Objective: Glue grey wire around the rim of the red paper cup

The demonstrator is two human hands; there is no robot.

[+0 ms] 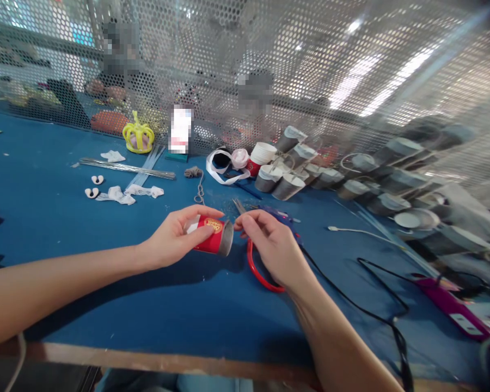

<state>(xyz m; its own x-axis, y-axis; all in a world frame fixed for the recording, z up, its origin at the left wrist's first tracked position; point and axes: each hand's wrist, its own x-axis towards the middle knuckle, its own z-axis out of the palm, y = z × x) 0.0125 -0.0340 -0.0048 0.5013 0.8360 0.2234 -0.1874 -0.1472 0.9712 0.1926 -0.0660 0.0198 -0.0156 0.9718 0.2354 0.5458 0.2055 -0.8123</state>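
Observation:
My left hand (175,235) is wrapped around a small red paper cup (219,239) with gold print, which lies on its side in the grip. A grey band shows at the cup's end facing right. Close beside that end, my right hand (269,239) has its thumb and forefinger pressed together. What they pinch, if anything, is too small to make out. Under the right hand lies a pair of scissors with red handles (265,283), partly covered by it. A dark blue tool (280,216), perhaps a glue gun, sits just behind.
Several grey cups (289,187) stand and lie along the perforated metal screen (212,54). A yellow crown-shaped piece (138,139), a lit phone (181,129), metal wires (126,168) and grey yarn (193,172) are farther back. At right, a black cable (351,305) runs near a purple power strip (453,307).

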